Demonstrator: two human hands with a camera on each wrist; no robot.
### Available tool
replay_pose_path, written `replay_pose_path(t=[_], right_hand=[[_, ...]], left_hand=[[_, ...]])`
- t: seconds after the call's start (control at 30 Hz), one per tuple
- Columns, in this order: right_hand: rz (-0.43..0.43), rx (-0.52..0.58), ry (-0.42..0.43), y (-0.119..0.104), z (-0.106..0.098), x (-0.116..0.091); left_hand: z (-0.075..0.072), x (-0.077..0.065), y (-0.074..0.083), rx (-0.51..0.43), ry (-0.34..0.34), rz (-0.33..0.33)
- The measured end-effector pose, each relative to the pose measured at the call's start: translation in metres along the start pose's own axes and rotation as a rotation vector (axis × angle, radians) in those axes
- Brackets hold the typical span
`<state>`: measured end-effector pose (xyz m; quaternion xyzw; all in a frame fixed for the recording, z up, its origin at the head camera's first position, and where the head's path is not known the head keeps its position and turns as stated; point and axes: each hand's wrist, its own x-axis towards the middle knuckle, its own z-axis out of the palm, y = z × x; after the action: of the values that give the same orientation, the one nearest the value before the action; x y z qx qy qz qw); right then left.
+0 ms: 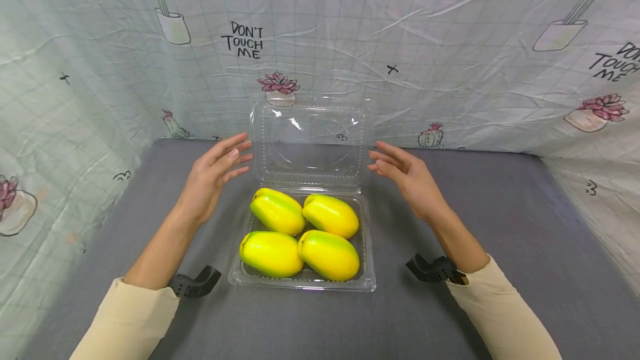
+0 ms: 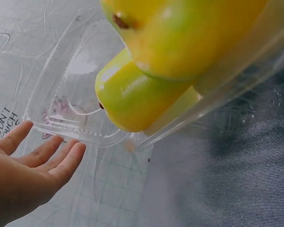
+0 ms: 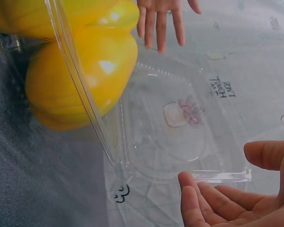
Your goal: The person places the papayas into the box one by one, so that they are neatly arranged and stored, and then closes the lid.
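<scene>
A clear plastic clamshell container (image 1: 302, 286) holds several yellow-green mangoes (image 1: 330, 255), laid in two rows. Its transparent lid (image 1: 310, 154) stands raised at the back, hinged to the tray. My left hand (image 1: 210, 174) is at the lid's left side, fingers extended toward its edge. On the other side my right hand (image 1: 407, 179) mirrors it, with fingertips close to the lid's right edge. Whether the fingertips touch the plastic I cannot tell. In the left wrist view the fingers (image 2: 68, 163) are spread beside the lid; neither hand grips anything.
The container rests on a grey cloth-covered table (image 1: 310, 326). Right behind the lid hangs a pale curtain (image 1: 330, 43) with printed cacti and lettering, which also runs along both sides. Black wrist mounts (image 1: 197, 283) sit on both forearms.
</scene>
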<state>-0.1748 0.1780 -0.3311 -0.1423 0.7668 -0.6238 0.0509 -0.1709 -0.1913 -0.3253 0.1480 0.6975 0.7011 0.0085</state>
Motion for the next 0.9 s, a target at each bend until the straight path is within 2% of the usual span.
replay_pose_path(t=[0.43, 0.63, 0.9], right_hand=[[-0.014, -0.055, 0.01, 0.0, 0.002, -0.013], [-0.045, -0.03, 0.01, -0.001, 0.005, -0.017], [-0.082, -0.045, 0.003, -0.002, 0.007, -0.025]], left_hand=[[0.002, -0.011, 0.003, -0.026, 0.0, 0.04], [0.002, -0.018, 0.002, -0.052, 0.003, 0.058], [0.01, -0.029, -0.001, -0.057, 0.028, 0.09]])
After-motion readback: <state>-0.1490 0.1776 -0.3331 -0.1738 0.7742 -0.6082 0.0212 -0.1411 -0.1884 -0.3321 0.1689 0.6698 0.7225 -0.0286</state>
